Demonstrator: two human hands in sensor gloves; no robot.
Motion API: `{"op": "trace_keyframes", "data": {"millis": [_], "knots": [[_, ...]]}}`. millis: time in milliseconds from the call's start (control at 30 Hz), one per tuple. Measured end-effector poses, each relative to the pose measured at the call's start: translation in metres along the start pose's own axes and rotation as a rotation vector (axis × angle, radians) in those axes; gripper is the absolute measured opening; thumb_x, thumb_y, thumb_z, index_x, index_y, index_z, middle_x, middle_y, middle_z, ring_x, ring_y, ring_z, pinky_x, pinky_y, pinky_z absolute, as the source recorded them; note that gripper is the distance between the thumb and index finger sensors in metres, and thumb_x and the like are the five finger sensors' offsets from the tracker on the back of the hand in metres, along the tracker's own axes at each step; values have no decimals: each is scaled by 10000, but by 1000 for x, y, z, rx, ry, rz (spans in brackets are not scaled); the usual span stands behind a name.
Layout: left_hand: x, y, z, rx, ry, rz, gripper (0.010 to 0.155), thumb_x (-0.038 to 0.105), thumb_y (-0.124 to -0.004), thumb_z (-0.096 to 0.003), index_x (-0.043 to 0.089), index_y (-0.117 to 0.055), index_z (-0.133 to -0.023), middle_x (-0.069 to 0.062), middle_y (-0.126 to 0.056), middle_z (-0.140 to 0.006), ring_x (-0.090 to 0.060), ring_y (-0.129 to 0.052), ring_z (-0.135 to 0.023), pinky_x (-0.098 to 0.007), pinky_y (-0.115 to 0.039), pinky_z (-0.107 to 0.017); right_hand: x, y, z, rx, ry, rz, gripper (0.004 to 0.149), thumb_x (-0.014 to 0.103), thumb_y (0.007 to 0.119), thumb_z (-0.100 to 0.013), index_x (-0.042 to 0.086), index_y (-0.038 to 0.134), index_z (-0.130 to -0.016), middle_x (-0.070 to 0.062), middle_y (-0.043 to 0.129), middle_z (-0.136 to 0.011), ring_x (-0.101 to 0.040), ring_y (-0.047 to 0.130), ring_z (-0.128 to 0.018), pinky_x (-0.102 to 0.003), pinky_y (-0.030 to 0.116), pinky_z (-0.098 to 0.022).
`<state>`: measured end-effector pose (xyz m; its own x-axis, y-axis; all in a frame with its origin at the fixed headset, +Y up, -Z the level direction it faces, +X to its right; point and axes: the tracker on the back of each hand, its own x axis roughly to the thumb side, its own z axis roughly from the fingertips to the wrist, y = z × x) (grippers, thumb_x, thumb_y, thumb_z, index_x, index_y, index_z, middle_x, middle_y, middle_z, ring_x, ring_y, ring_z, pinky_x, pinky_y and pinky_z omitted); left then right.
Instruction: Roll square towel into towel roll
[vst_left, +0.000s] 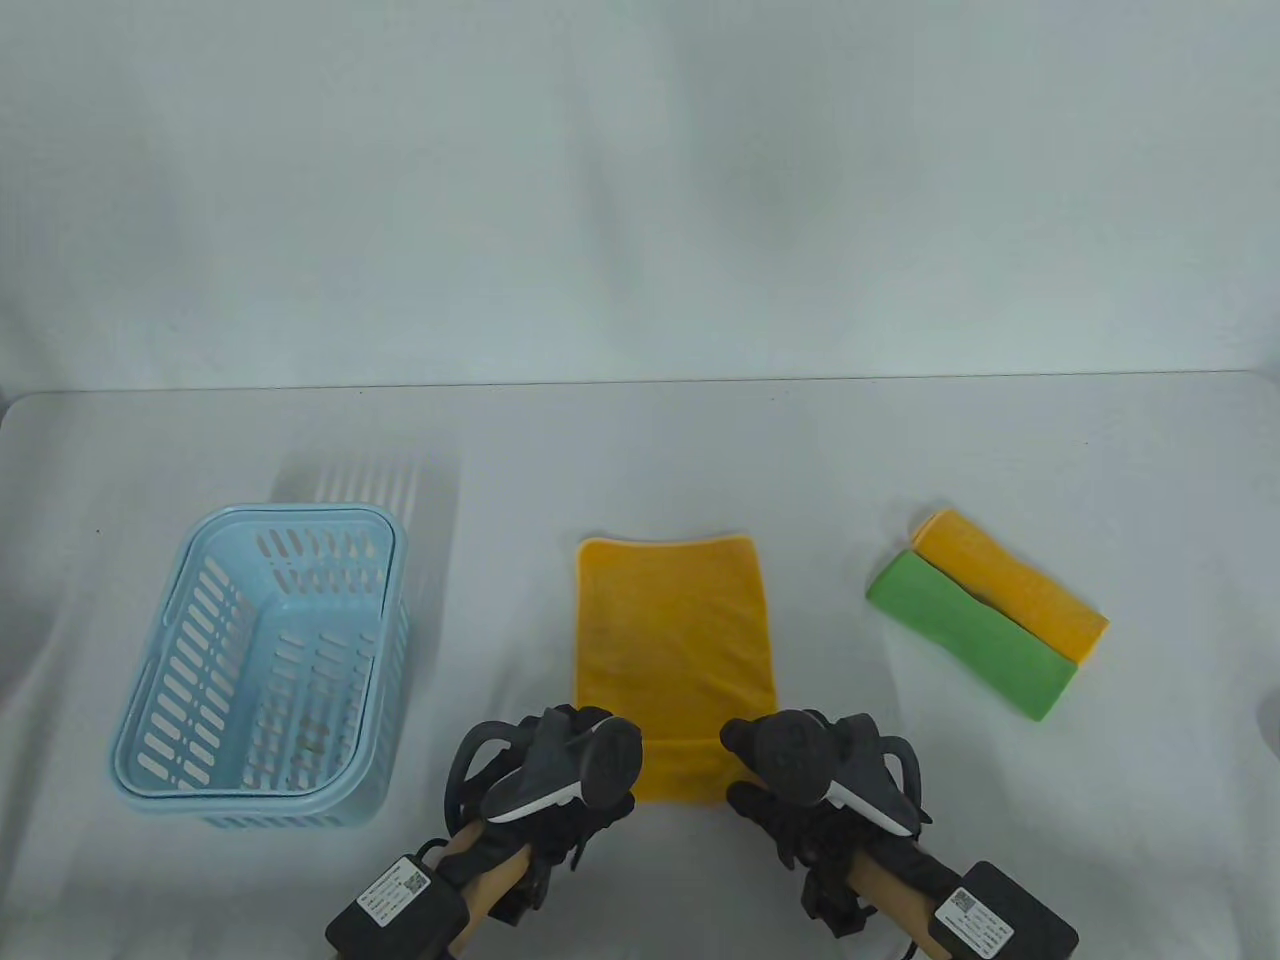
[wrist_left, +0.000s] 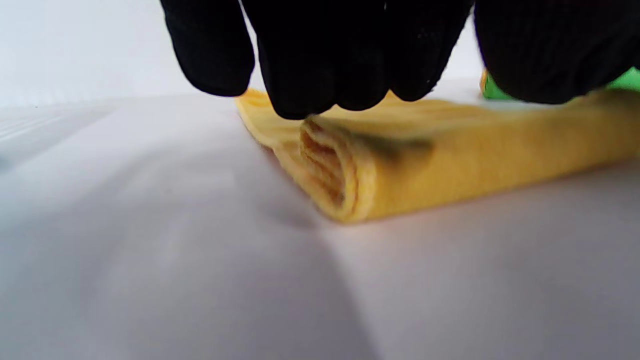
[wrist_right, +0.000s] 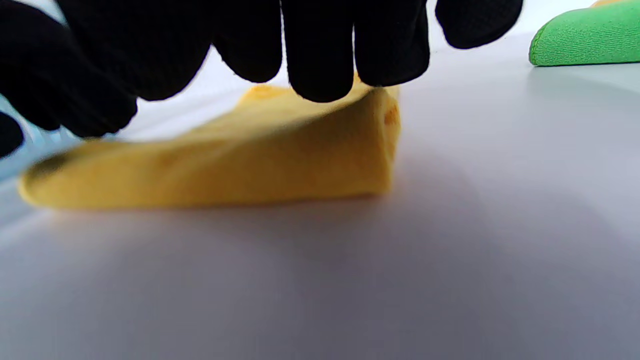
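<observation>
Hands (vst_left: 575, 765) on yellow towel (vst_left: 672, 630); near edge rolled.

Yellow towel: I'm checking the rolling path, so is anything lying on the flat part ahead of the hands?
Nothing visible does. The left hand and right hand sit at the yellow towel's rolled near edge; its flat part beyond is bare.

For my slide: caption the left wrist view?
Left hand fingertips on the rolled near end of the yellow towel.

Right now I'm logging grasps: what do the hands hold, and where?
Both hands rest on the orange towel at its rolled near end: left hand at the left end of the roll, right hand at the right.
</observation>
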<state>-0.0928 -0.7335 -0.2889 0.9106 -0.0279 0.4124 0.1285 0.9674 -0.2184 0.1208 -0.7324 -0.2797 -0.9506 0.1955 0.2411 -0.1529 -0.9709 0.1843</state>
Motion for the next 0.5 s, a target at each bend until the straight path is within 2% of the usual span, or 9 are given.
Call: {"op": "trace_keyframes", "data": {"millis": [100, 267, 367, 500], "knots": [[3, -11, -6, -30, 10, -79, 718, 530, -793, -329, 341, -604, -996, 70, -653, -1042, -216, -767, -944, -467, -680, -720, -1, 12, -3, 22, 13, 111, 651, 513, 819, -290, 328, 687, -900, 48, 750, -964, -306, 721, -917, -566, 605, -665], [0, -20, -9, -56, 24, -98, 755, 533, -788, -333, 364, -488, -1005, 93, -550, -1058, -190, -691, -972, -431, -657, -746, -4, 23, -4, 14, 9, 223, 686, 501, 851, -282, 375, 618, -914, 105, 656, -994, -286, 695, -936, -555, 601, -674], [-3, -22, -11, -73, 34, -73, 770, 535, -787, -334, 369, -450, -1006, 100, -515, -1062, -181, -664, -978, -419, -646, -756, -3, 24, -5, -34, -3, 248, 624, 450, 852, -305, 375, 645, -889, 107, 686, -968, -276, 732, -910, -546, 621, -665], [-5, -23, -12, -80, 42, -62, 786, 539, -788, -332, 371, -426, -1010, 100, -486, -1070, -175, -651, -980, -412, -640, -761, -5, 20, -6, -77, 2, 198, 504, 414, 785, -350, 370, 722, -848, 100, 767, -927, -263, 805, -864, -528, 667, -641]]}}
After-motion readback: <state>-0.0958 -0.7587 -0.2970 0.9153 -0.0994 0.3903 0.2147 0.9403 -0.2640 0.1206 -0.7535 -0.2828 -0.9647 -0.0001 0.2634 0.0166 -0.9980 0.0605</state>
